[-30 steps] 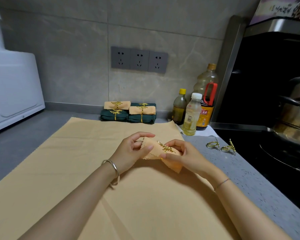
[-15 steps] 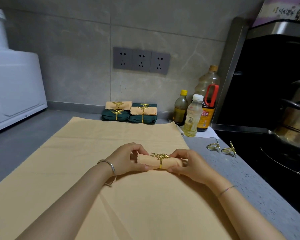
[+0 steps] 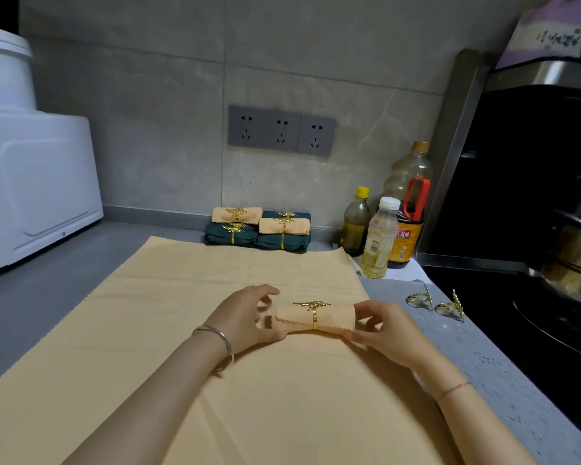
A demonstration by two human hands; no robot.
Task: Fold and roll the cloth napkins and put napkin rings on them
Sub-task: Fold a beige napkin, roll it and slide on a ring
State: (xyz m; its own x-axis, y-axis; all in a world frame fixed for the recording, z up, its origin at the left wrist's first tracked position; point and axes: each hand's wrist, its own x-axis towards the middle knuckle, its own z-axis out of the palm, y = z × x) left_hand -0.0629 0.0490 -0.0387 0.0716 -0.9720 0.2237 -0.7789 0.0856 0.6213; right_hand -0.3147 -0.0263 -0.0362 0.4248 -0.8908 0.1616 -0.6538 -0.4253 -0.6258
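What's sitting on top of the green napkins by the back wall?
A left peach napkin and a right peach napkin, each gold-ringed, lie on the green napkins. The green tops beneath them are covered.

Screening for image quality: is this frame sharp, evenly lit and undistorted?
Head view: dim, soft light; rolled peach cloth napkin and its gold leaf ring sharp; blocky smear on fingers of the left hand; wide-angle bending at the white plastic appliance.

Red Chinese characters are printed on the orange label of the dark brown plastic bottle (image 3: 404, 234) at the counter's back right corner, but they are too blurred to be read. Dark script on the purple printed box (image 3: 550, 35) at upper right is equally illegible.
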